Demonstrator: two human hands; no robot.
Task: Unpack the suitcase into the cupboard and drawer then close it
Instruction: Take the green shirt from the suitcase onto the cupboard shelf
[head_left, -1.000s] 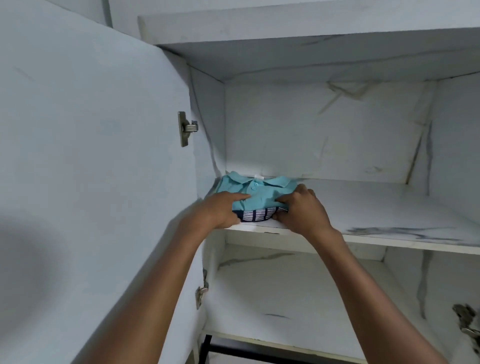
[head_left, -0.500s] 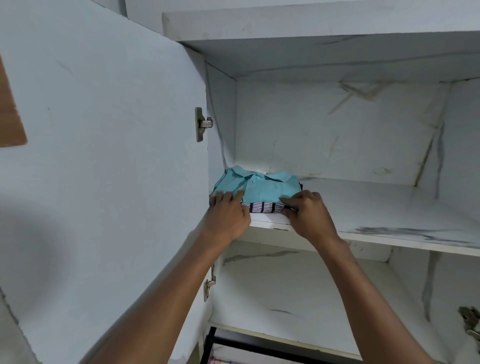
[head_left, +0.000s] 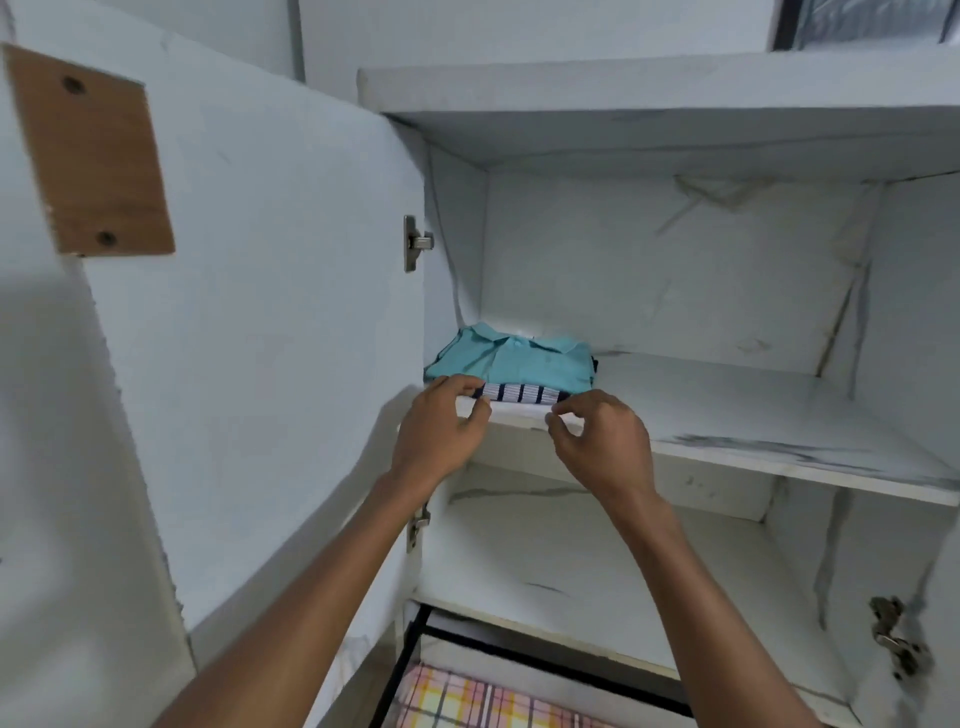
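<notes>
A folded teal polo shirt (head_left: 511, 358) lies on top of a folded navy-and-white striped garment (head_left: 524, 393) at the left end of the cupboard's upper shelf (head_left: 753, 415). My left hand (head_left: 444, 428) hovers at the shelf's front edge, its loosely curled fingertips right beside the striped garment's left corner. At the stack's right front corner is my right hand (head_left: 597, 441), fingers loosely curled and gripping nothing. Neither the suitcase nor the drawer is in view.
The open cupboard door (head_left: 249, 322) stands at the left with a brown wooden plate (head_left: 93, 156) on it. The lower shelf (head_left: 597, 582) is bare. Hinges (head_left: 415, 242) sit on the left side. A black frame and checked fabric (head_left: 467, 699) show below.
Both hands have let go of the clothes stack and drawn back to the shelf's front edge. The stack stays on the shelf. The view has pulled back and down.
</notes>
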